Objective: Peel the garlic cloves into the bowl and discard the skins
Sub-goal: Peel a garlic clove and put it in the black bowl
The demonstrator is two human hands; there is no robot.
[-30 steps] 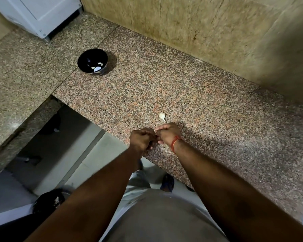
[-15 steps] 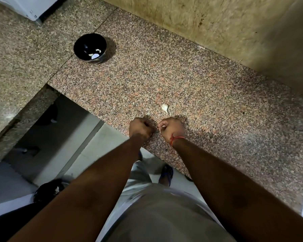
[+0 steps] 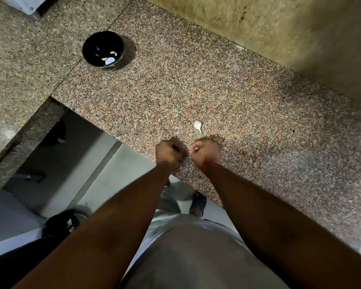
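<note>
Left hand and right hand now slightly apart, both curled tight, contents unseen; skin likely tearing; spare clove at 12 o'clock

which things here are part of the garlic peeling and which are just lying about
Part of the job:
- bowl with peeled cloves
- unpeeled clove on the counter
- left hand and right hand, fingers curled; what they hold is hidden
- bin, likely for skins

Lying about:
- white appliance
- sandal

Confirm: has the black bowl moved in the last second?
No. The bowl still straddles the same counter seam, its left part over it; only the camera shifted.
</note>
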